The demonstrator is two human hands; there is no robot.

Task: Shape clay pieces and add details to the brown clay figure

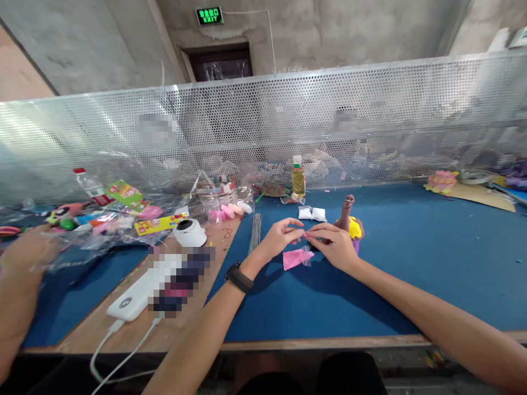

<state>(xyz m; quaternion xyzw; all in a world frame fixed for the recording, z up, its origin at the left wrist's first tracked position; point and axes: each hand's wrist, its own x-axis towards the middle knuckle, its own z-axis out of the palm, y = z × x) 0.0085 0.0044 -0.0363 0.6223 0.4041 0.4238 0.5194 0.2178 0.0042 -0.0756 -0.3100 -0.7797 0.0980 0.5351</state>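
My left hand point(282, 238), with a dark watch on the wrist, and my right hand point(335, 246) meet over the blue mat point(403, 274). Between their fingertips they pinch a small piece of pink clay point(305, 234). Just below lies a bright pink clay pack point(294, 260) in clear film. Behind my right hand stands a brown long-necked clay figure point(348, 207) with eyes and a yellow and purple body point(355, 228), partly hidden by the hand. Two small white packets point(312, 213) lie beyond my fingers. A bundle of thin wires point(256, 229) rests left of my left hand.
A bottle of yellow liquid point(298, 178) stands by the perforated metal screen point(263, 126). Left are a white power bank point(140, 293) with cables, a white round device point(190, 233) and plastic-wrapped supplies. Another person's hand point(33, 247) is at far left. A pink-yellow clay model point(441, 181) sits back right.
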